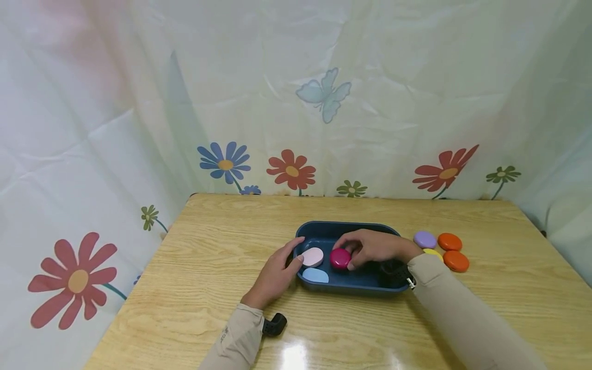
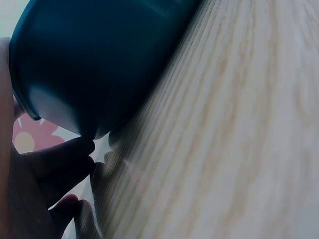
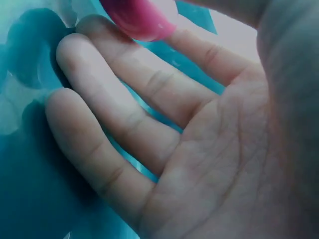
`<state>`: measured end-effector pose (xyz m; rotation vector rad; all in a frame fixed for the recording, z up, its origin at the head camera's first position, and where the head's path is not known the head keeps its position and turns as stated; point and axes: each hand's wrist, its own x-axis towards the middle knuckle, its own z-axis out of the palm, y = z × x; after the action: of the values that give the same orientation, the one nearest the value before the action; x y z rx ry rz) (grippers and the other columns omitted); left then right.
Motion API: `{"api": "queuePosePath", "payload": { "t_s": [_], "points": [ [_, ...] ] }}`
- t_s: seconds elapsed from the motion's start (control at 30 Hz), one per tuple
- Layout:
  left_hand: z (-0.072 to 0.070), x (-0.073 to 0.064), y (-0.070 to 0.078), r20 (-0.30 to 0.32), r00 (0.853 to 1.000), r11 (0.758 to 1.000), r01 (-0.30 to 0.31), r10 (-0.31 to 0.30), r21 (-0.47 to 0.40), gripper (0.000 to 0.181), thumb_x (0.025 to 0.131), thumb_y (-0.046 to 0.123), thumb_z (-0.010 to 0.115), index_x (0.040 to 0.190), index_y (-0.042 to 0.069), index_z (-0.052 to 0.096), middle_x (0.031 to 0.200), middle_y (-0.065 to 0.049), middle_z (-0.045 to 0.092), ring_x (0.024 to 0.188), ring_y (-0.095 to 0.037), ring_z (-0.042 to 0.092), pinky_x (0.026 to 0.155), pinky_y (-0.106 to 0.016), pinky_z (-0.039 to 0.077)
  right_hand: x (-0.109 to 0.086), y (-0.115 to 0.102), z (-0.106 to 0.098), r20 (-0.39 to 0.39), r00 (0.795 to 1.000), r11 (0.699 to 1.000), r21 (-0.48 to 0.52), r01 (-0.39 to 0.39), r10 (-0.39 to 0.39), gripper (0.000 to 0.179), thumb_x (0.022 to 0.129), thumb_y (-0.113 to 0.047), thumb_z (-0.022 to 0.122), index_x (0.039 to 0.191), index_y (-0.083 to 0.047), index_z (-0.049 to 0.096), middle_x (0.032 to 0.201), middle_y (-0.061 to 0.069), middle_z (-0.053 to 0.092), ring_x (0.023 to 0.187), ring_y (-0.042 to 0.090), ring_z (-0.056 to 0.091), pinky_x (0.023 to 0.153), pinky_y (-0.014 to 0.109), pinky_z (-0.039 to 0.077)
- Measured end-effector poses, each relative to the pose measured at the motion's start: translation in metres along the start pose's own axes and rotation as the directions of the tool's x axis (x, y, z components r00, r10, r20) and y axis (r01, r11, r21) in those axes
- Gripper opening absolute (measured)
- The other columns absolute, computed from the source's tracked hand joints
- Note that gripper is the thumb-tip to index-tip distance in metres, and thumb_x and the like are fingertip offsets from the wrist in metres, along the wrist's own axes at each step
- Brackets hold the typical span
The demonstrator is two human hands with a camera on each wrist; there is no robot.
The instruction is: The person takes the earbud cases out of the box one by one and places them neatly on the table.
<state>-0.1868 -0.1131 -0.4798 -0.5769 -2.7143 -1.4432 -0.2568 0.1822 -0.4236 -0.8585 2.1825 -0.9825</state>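
Observation:
A dark blue oblong tray [image 1: 350,289] stands on the wooden table. My left hand [image 1: 275,270] holds its left end, the thumb over the rim and the fingers along the outer wall. In the left wrist view those fingers [image 2: 60,167] reach under the curve of the tray. Over the tray's inside, my right hand [image 1: 375,245] pinches a glossy magenta disc [image 1: 339,258] between thumb and fingers. In the right wrist view the other fingers [image 3: 94,144] extend loosely beside it. A pale pink disc [image 1: 313,257] and a light blue disc [image 1: 316,276] lie at the tray's left end.
To the right of the tray, a purple disc [image 1: 425,239], a partly hidden yellow disc [image 1: 433,253] and two orange discs [image 1: 450,241] lie grouped on the table [image 1: 222,241]. A flower-printed curtain [image 1: 370,128] hangs behind the table's far edge.

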Motion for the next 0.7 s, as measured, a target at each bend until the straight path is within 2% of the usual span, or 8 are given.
{"api": "queuePosePath", "payload": {
  "t_s": [0.17,0.47,0.7],
  "points": [
    [0.000,-0.001,0.000,0.001,1.000,1.000,0.002,-0.002,-0.005,0.048,0.104,0.044,0.048,0.151,0.036,0.043,0.153,0.006,0.044,0.142,-0.017,0.038,0.116,-0.045,0.031,-0.003,0.000,0.000,-0.022,1.000,0.999,0.050,-0.010,0.011,0.045,0.089,-0.016,0.076,0.130,-0.008,0.060,0.110,0.008,0.065,0.097,0.026,0.062,0.086,0.037,0.054],
    [0.000,-0.001,-0.001,0.005,1.000,1.000,0.006,-0.006,-0.008,0.048,0.104,0.045,0.047,0.151,0.037,0.042,0.154,0.006,0.043,0.142,-0.017,0.038,0.116,-0.045,0.031,-0.009,-0.005,-0.001,-0.125,0.992,0.990,0.142,-0.008,0.026,0.052,0.087,-0.013,0.075,0.134,-0.002,0.054,0.119,0.013,0.061,0.101,0.030,0.059,0.082,0.039,0.057],
    [0.000,-0.002,0.000,0.004,1.000,1.000,0.007,-0.007,-0.007,0.048,0.105,0.045,0.047,0.152,0.037,0.042,0.154,0.006,0.042,0.142,-0.017,0.037,0.116,-0.046,0.031,-0.015,-0.010,0.002,-0.211,0.977,0.963,0.265,0.046,0.012,0.052,0.092,-0.009,0.067,0.140,0.000,0.049,0.120,0.021,0.059,0.096,0.033,0.067,0.083,0.043,0.059]
  ]
}}
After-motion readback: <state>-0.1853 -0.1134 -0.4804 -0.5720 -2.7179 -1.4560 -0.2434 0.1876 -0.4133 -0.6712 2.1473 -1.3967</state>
